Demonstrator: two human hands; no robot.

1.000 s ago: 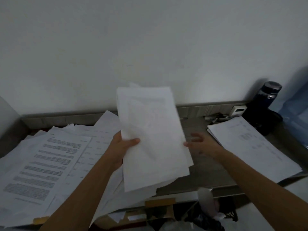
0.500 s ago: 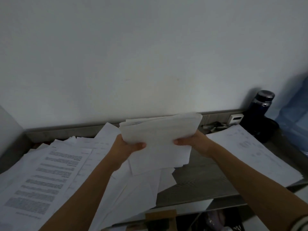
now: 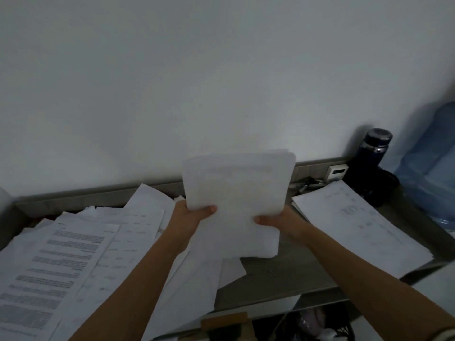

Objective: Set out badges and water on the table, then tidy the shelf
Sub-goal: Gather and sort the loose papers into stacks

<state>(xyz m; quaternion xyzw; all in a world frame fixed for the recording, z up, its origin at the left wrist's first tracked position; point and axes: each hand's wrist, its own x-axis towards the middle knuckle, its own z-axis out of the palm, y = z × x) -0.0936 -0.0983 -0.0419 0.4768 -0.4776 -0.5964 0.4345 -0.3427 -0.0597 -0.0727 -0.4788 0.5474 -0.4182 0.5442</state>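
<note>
A stack of white paper sheets (image 3: 236, 200) is held upright above the grey shelf top (image 3: 278, 274), its lower edge just over the surface. My left hand (image 3: 189, 217) grips its left edge, thumb across the front. My right hand (image 3: 280, 222) grips the right edge the same way. Loose printed sheets (image 3: 73, 254) are spread in a messy overlapping heap over the left half of the shelf top. Another neat pile of sheets (image 3: 359, 225) lies on the right.
A dark blue flask (image 3: 374, 153) stands at the back right by the wall, next to a big blue water jug (image 3: 433, 163). A small white device (image 3: 337, 171) and some clutter sit by the wall. Below the shelf's front edge are dark objects.
A second ago only my left hand held the stack, while my right hand was open beside it. Now both hands grip it, and the stack stands more upright than half a second ago.
</note>
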